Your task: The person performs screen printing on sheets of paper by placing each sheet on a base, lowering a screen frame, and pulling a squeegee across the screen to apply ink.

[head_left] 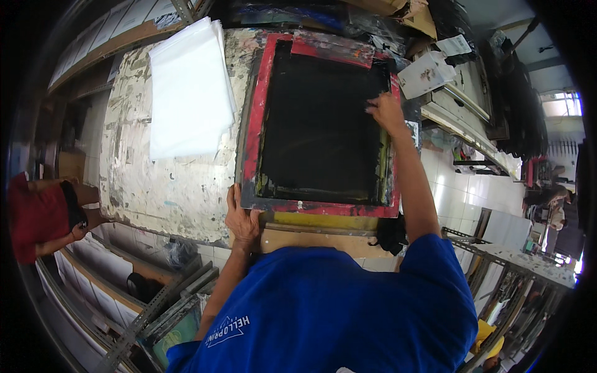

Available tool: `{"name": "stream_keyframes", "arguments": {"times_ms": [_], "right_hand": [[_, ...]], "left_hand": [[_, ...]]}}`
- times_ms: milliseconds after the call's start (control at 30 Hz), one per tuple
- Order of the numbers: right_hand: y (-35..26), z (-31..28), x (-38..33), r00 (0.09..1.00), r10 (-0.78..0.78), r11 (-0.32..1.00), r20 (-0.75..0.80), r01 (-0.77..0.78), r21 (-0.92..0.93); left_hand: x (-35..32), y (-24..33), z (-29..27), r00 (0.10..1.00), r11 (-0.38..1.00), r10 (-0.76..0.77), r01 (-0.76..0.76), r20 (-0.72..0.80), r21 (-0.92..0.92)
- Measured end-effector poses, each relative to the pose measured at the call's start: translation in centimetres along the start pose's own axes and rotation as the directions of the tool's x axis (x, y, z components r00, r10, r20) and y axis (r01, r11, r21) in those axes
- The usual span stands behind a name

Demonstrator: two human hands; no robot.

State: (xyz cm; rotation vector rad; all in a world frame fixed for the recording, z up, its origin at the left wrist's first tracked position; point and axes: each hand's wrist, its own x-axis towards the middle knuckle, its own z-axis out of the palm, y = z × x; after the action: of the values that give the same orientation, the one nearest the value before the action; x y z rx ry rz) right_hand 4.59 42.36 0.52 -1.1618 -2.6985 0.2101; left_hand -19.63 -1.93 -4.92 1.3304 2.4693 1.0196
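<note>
A screen printing frame (254,133) with red, paint-smeared sides lies on the table in front of me, its mesh (320,124) coated black. My left hand (242,224) grips the frame's near left corner, fingers along the left side and thumb at the near edge. Over the right part of the mesh is my right hand (387,114), its fingers curled together near the frame's right side. What those fingers hold, if anything, is too small or hidden to name. Left of the frame lies a stack of white sheets (189,93).
The paint-stained table (130,168) extends left. A white container (428,74) stands beyond the frame's right corner. A dark cloth (392,235) hangs at the near edge. Metal racks (522,258) stand at right. Another person in red (40,214) is at far left.
</note>
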Motion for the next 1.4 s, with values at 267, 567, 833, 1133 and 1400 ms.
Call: {"name": "stream_keyframes", "arguments": {"times_ms": [267,567,833,1133,1400], "right_hand": [[1.1,-0.6,1.8,0.972,0.009,1.000,0.234,-0.011,0.007],[1.2,0.7,-1.2,0.996,-0.037,0.997,0.080,0.042,-0.064],[1.9,2.4,-0.8,0.989,-0.076,0.964,0.123,0.105,-0.246],[1.5,0.9,4.0,0.980,-0.064,0.989,-0.189,0.037,-0.143],[0.5,-0.2,5.1,0.967,-0.001,0.994,-0.257,-0.028,-0.107]], "left_hand": [[-0.1,0.1,-0.1,0.997,0.997,-0.070,0.070,0.013,-0.015],[0.3,0.6,-1.1,0.986,0.991,-0.134,0.135,0.098,-0.003],[0.5,0.9,-1.0,0.984,0.990,-0.143,0.142,0.106,0.019],[0.3,0.1,0.1,0.999,0.999,-0.043,0.042,-0.013,-0.024],[0.0,-0.1,0.1,0.999,0.998,-0.050,0.049,-0.016,-0.040]]}}
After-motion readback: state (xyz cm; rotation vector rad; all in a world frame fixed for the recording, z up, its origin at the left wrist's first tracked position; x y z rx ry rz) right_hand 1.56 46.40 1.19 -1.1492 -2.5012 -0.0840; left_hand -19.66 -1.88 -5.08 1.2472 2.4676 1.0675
